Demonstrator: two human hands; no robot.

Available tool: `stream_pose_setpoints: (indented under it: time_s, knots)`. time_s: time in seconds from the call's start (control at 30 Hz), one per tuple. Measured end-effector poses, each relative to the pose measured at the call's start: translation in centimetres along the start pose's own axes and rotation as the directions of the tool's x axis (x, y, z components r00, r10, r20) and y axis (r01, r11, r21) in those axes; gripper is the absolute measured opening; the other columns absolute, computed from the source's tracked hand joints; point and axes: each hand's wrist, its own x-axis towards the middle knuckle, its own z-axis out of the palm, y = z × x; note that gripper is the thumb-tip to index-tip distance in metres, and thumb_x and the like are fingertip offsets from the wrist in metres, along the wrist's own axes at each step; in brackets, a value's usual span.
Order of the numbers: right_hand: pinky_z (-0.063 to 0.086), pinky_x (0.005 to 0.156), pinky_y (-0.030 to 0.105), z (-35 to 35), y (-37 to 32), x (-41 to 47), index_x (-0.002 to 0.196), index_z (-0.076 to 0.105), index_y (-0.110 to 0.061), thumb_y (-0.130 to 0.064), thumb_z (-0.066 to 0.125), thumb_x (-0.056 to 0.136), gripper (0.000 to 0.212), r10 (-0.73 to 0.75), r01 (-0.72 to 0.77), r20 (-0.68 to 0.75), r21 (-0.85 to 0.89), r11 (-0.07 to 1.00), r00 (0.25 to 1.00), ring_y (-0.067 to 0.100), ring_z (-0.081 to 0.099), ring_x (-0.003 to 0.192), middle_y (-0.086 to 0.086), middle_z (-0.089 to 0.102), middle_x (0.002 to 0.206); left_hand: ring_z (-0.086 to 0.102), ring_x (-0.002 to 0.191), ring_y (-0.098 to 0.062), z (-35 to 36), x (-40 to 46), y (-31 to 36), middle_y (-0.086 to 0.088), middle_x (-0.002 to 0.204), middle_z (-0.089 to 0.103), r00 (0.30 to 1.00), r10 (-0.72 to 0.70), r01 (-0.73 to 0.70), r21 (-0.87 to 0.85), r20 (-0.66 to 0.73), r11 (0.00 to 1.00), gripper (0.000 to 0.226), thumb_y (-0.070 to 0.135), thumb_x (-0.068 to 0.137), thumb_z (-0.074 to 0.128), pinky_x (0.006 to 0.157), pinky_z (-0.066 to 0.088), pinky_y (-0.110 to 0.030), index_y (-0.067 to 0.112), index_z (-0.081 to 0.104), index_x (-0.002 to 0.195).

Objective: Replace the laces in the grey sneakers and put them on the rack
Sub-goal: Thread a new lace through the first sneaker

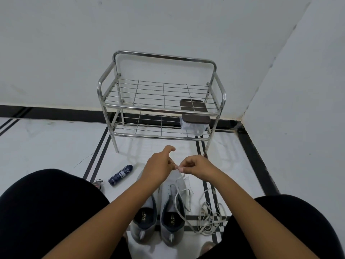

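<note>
Two grey sneakers stand side by side on the floor between my knees, the left sneaker (pixel 144 219) and the right sneaker (pixel 172 217), heels toward me. A white lace (pixel 180 202) runs loosely up the right sneaker to my hands. My left hand (pixel 160 165) and my right hand (pixel 194 165) meet above the sneakers' toes, both pinching the lace end between fingertips. A loose pile of white laces (pixel 210 219) lies on the floor right of the shoes. The metal wire rack (pixel 160 105) stands ahead against the wall.
A clear box with a brown lid (pixel 195 116) sits on the rack's lower shelf at the right. A dark blue spray can (pixel 121 174) lies on the floor to the left, a small dark object (pixel 98 184) beside my left knee. Walls form a corner at right.
</note>
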Motion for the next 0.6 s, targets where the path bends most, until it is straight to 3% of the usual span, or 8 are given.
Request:
stream_pose_setpoints:
  time_s: [0.13,0.23,0.3,0.33,0.37,0.43,0.5,0.6]
  knots:
    - [0.053,0.079,0.034,-1.3,0.2,0.4,0.078,0.065,-0.023,-0.014,0.063,0.088,0.013,0.16,-0.189,-0.239,-0.105,0.976,0.958,0.019,0.063,0.088,-0.001,0.069,0.093,0.063,0.084,-0.015,-0.1,-0.3,-0.7,0.005,0.092,0.069,0.998,-0.062,0.063,0.04,-0.024,0.997,0.04,0.026,0.089,0.065,0.072,0.046,-0.027,0.022,0.046,0.124]
    - [0.043,0.065,0.032,-5.1,0.1,-0.8,0.097,0.059,-0.013,-0.008,0.049,0.095,0.012,0.203,-0.302,-0.802,0.03,0.953,0.561,0.024,0.056,0.077,0.008,0.068,0.096,0.061,0.094,-0.019,0.6,-0.6,-2.8,-0.001,0.106,0.067,0.98,-0.197,0.188,0.154,0.042,0.97,0.032,0.031,0.092,0.059,0.077,0.047,-0.029,0.017,0.051,0.12]
    - [0.036,0.06,0.032,-6.6,0.0,-1.5,0.105,0.05,-0.01,-0.009,0.042,0.099,0.01,0.052,-0.26,-0.954,-0.028,0.965,0.296,0.03,0.057,0.074,0.011,0.066,0.092,0.058,0.099,-0.02,1.9,-1.2,-4.8,-0.004,0.113,0.063,0.949,-0.298,0.267,0.242,0.103,0.933,0.028,0.029,0.094,0.053,0.082,0.045,-0.028,0.014,0.056,0.117]
    - [0.037,0.058,0.032,-6.4,-0.2,-1.5,0.107,0.047,-0.011,-0.01,0.041,0.1,0.01,-0.043,-0.238,-0.963,-0.109,0.965,0.267,0.031,0.059,0.073,0.011,0.065,0.089,0.058,0.101,-0.021,2.9,-1.8,-5.8,-0.006,0.115,0.061,0.928,-0.349,0.304,0.272,0.132,0.913,0.026,0.026,0.095,0.048,0.084,0.045,-0.027,0.013,0.057,0.117]
    - [0.04,0.055,0.033,-5.7,-0.6,-1.2,0.109,0.048,-0.012,-0.008,0.04,0.099,0.013,-0.133,-0.239,-0.937,-0.217,0.946,0.323,0.03,0.06,0.071,0.009,0.064,0.087,0.058,0.104,-0.024,4.2,-2.7,-6.8,-0.009,0.119,0.06,0.906,-0.393,0.339,0.287,0.156,0.896,0.027,0.023,0.097,0.044,0.086,0.044,-0.028,0.012,0.058,0.117]
    - [0.049,0.06,0.034,-2.9,-0.6,-0.2,0.114,0.053,-0.016,-0.003,0.041,0.094,0.027,-0.204,-0.286,-0.728,-0.488,0.825,0.654,0.027,0.062,0.075,0.006,0.063,0.088,0.059,0.107,-0.028,7.2,-5.2,-9.1,-0.012,0.122,0.06,0.871,-0.458,0.397,0.292,0.179,0.87,0.027,0.019,0.097,0.038,0.088,0.045,-0.033,0.009,0.057,0.115]
    - [0.049,0.072,0.032,1.2,0.7,0.7,0.114,0.059,-0.015,-0.004,0.045,0.089,0.03,0.011,-0.287,-0.404,-0.631,0.721,0.915,0.026,0.063,0.091,0.007,0.063,0.102,0.057,0.113,-0.027,10.0,-8.1,-10.8,-0.01,0.125,0.059,0.85,-0.488,0.382,0.406,0.198,0.83,0.029,0.018,0.096,0.036,0.1,0.041,-0.038,0.012,0.054,0.118]
    - [0.05,0.077,0.031,8.1,5.0,0.4,0.104,0.063,-0.012,-0.022,0.053,0.09,0.02,0.303,-0.356,-0.188,-0.534,0.767,0.934,0.026,0.063,0.099,0.007,0.065,0.108,0.048,0.126,-0.022,11.4,-10.6,-11.3,-0.005,0.134,0.053,0.878,-0.418,0.19,0.634,0.232,0.75,0.037,0.016,0.096,0.032,0.116,0.013,-0.043,0.016,0.044,0.131]
